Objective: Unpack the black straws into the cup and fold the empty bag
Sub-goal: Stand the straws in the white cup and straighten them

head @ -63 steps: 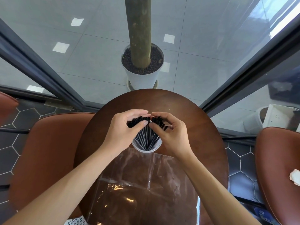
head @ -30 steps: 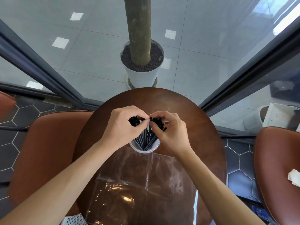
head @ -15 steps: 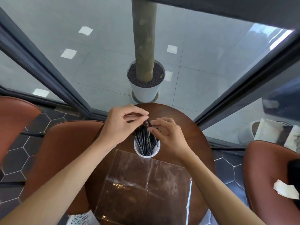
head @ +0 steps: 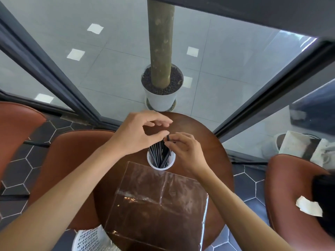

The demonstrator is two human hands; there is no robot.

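A white cup (head: 161, 167) stands on the round brown table (head: 208, 142), with a bundle of black straws (head: 159, 154) upright in it. My right hand (head: 186, 151) pinches the straw tops from the right, fingers curled round them. My left hand (head: 136, 134) hovers over the bundle from the left. Its fingers are lifted and curved with a gap under them, and its thumb is close to the straw tips. The empty clear plastic bag (head: 159, 205) lies flat on the table just in front of the cup, between my forearms.
Brown leather chairs stand at left (head: 68, 160) and right (head: 290, 187), the right one holding a scrap of white paper (head: 309, 208). A potted tree trunk (head: 161, 93) stands behind the glass beyond the table. A white mesh basket (head: 90, 240) sits low at the table's near left.
The spread straw tops have been gathered into a tighter bundle in the cup. My left hand's fingers have lifted off the straws and opened, while my right hand keeps its pinch. The view tilted upward.
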